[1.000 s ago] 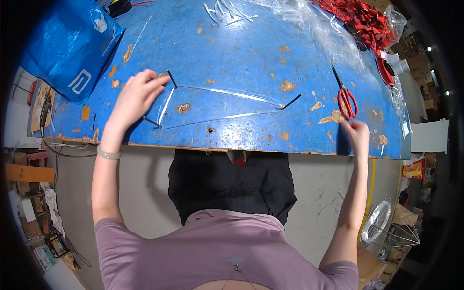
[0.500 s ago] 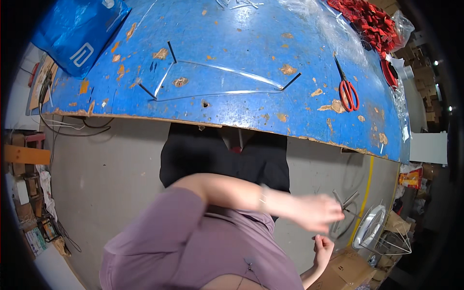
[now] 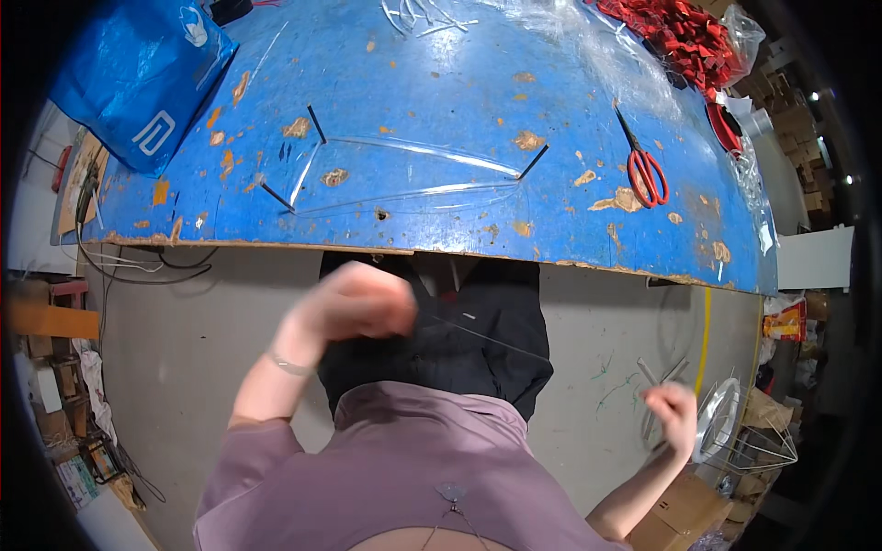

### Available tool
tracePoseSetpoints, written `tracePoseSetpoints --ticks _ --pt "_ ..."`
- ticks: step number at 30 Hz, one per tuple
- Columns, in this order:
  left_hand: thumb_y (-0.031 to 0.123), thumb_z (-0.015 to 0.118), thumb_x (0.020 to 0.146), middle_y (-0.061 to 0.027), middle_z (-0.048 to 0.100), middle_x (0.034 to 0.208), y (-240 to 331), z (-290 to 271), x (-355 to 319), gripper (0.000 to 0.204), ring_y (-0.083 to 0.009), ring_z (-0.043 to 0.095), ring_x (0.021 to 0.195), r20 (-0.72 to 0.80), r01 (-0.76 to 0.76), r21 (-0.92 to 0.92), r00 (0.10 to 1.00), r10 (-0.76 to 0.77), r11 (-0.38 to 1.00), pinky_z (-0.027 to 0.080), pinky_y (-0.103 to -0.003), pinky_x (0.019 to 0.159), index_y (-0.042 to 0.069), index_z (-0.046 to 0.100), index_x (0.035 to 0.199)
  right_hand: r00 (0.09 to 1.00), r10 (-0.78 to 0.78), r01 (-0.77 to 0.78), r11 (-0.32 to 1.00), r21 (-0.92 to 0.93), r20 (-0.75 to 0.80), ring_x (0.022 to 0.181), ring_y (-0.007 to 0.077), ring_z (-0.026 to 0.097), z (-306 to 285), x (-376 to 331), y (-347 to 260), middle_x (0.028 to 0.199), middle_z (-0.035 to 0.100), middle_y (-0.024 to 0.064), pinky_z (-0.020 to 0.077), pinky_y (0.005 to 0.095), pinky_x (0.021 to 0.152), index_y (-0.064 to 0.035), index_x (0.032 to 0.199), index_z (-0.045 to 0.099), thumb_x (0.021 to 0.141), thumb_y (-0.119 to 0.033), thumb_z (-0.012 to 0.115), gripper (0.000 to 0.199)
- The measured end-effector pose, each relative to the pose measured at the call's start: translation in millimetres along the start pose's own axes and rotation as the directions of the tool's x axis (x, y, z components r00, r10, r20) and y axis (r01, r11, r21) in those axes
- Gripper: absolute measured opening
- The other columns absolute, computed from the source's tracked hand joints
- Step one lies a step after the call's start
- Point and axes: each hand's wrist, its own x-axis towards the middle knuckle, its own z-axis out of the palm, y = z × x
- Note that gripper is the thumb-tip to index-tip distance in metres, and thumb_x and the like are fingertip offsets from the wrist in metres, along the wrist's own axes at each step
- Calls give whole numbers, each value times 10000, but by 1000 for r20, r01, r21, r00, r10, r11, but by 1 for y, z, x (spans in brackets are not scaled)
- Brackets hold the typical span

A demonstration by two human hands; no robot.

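My left hand (image 3: pixel 363 303), smeared by motion, is closed in front of the table edge, above my dark trousers. A thin pale strand (image 3: pixel 487 335) slants from it across my lap toward my right, fading from sight over the floor. My right hand (image 3: pixel 675 413) is held out low at the right with curled fingers, close to a coil of clear strand (image 3: pixel 717 421); what it pinches is too small to make out. On the table, a clear strand (image 3: pixel 423 151) stretches in a long loop around three black pegs (image 3: pixel 316 124).
The worn blue table (image 3: pixel 441 225) spans the front. Red-handled scissors (image 3: pixel 647 174) lie at its right, a blue bag (image 3: pixel 138 92) stands at its left. Red ribbon bows (image 3: pixel 675 41), plastic film and short white strips (image 3: pixel 427 16) are farther back. A cardboard box (image 3: pixel 671 510) sits low right.
My left hand has swept from beside my right hand over to the left, and a strand now shows across my lap. My right hand has risen and moved outward to the right.
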Motion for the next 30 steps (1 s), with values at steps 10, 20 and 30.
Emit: tracePoseSetpoints --ticks 10,20,30 --pt "223 435 897 66 267 494 64 -93 -58 240 -21 226 409 -425 -357 113 826 370 927 161 -180 370 12 492 798 947 -315 310 948 75 64 532 36 388 23 207 -84 597 484 -34 284 197 471 -9 777 620 800 -112 577 114" --pt "235 416 909 90 256 507 111 -128 5 226 -5 212 412 -602 -303 264 690 402 916 163 -164 375 39 498 833 914 -383 401 906 139 -136 524 21 353 46 301 -111 595 448 -62 261 182 467 -13 786 601 820 -137 564 133" --pt "250 417 908 87 258 503 118 -156 1 233 -9 220 424 -484 -482 72 748 453 873 180 -158 381 41 494 836 805 -585 478 741 471 104 526 39 398 -24 278 -114 621 506 -30 289 192 467 -3 709 558 799 -155 572 177"
